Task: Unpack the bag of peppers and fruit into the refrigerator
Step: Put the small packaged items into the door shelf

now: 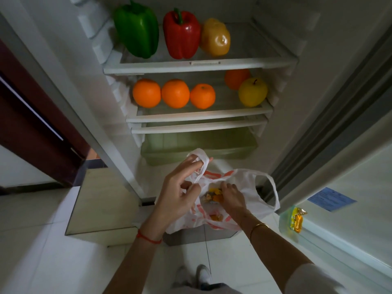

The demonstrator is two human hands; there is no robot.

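Note:
In front of the open refrigerator I hold a white and red plastic bag (244, 183). My left hand (180, 187) grips one of its handles and holds it open. My right hand (232, 197) reaches inside, fingers closed on a small yellow-orange item (214, 195); another orange piece (215, 217) lies deeper in the bag. On the top shelf (199, 66) stand a green pepper (137, 28), a red pepper (181, 35) and a yellow pepper (215, 38). The shelf below (199, 116) holds several oranges (175, 93) and a yellow apple (252, 92).
A pale green crisper drawer (199, 147) sits under the lowest shelf. The refrigerator door (350, 158) stands open at the right, with a yellow packet (296, 220) in its rack. A dark red door (31, 115) is at the left. My shoes (193, 274) stand on white floor tiles.

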